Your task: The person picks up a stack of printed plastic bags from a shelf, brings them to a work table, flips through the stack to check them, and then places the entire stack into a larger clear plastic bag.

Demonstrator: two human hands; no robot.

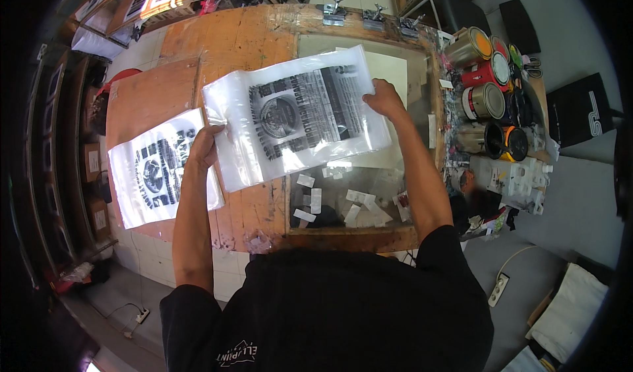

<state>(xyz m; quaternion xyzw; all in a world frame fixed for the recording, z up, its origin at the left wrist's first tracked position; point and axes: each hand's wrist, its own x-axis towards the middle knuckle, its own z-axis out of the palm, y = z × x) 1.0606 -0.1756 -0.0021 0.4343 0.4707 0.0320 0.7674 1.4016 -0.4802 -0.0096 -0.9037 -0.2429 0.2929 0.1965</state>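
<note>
Between my two hands is a whitish, glossy bundle of plastic bags (237,118) with black print, tilted over the table; its layers are too close to tell apart. My left hand (205,146) is closed on its left edge, thumb on top. At the right edge, my right hand (386,100) pinches the bundle, thumb above and the other fingers mostly hidden beneath. A second stack of printed plastic bags (173,197) lies on the table at the left, partly behind my left forearm. Below the held bundle shows a glass panel (330,230) set in the table.
Small white paper pieces (316,201) are scattered on the glass. Metal hinge clamps (334,14) stand along the far edge of the wooden table (247,35). Several paint cans (483,101) crowd the right side, near a white plastic jug (537,174). Shelving (62,154) stands at the left.
</note>
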